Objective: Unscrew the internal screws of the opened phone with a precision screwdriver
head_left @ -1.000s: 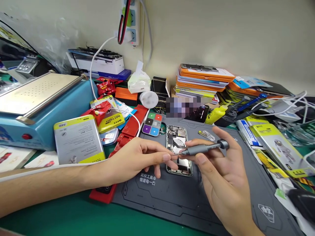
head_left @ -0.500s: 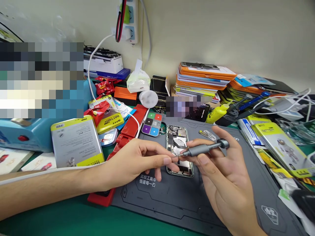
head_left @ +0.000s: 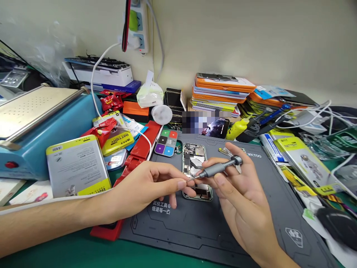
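Right hand [head_left: 245, 208] closed around a grey screwdriver [head_left: 220, 168], palm up, thumb and first fingers pinching the shaft, tool nearly level with its tip aimed left. Left hand [head_left: 147, 186] has thumb and forefinger pressed together right at the tip; whatever sits between them is too small to make out, possibly a screw or the bit itself.

Both hands hover just above an opened phone [head_left: 195, 167], which lies face-down and backless on the dark work mat [head_left: 251, 230]. Inner boards and a silver plate visible.

Relative to the phone: a four-colour tray [head_left: 166, 143] just beyond its upper left corner; a small metal bracket [head_left: 224, 152] to its right on the mat; a red tool [head_left: 139, 156] to its left along the mat edge; a yellow-edged battery pack [head_left: 76, 167] further left; a stack of orange boxes [head_left: 223, 91] well behind it.

Judgement: the step looks like work at the driver tip, seating or picking off a tiny part, not yet driving anything into the phone. The next move calls for a steady pinch and keeping the tip over the mat, since a dropped part would vanish in this clutter.
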